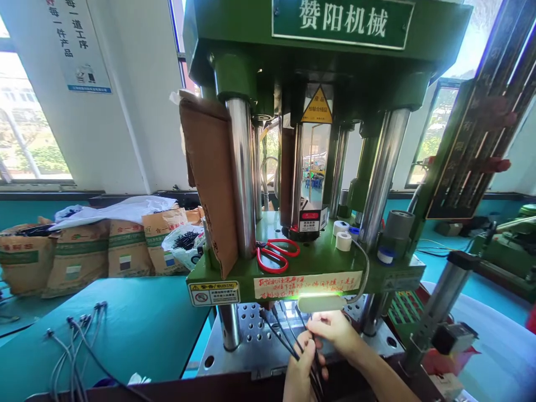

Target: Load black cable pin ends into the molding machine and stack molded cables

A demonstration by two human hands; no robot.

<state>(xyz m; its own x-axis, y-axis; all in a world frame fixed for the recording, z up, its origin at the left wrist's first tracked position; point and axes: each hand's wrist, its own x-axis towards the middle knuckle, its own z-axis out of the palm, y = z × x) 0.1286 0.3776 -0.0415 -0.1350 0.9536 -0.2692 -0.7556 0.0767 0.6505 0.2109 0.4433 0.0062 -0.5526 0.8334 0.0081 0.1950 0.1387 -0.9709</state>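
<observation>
Low in front of the green press, my left hand (305,357) is closed around a bunch of several black cables (280,335). Their ends fan out upward over the perforated metal plate (263,349), and the lower lengths run down out of view. My right hand (333,328) sits just above and to the right, thumb and fingers pinched together at the upper part of one cable. The small end between those fingers is mostly hidden. A lit lamp bar (321,304) glows directly above both hands.
Red-handled scissors (276,255) and white tape rolls (343,241) lie on the press's green ledge (238,268). Cardboard (211,178) leans by the left column. More cables (73,346) rest on the teal table (138,312). Paper sacks (79,251) stand behind it.
</observation>
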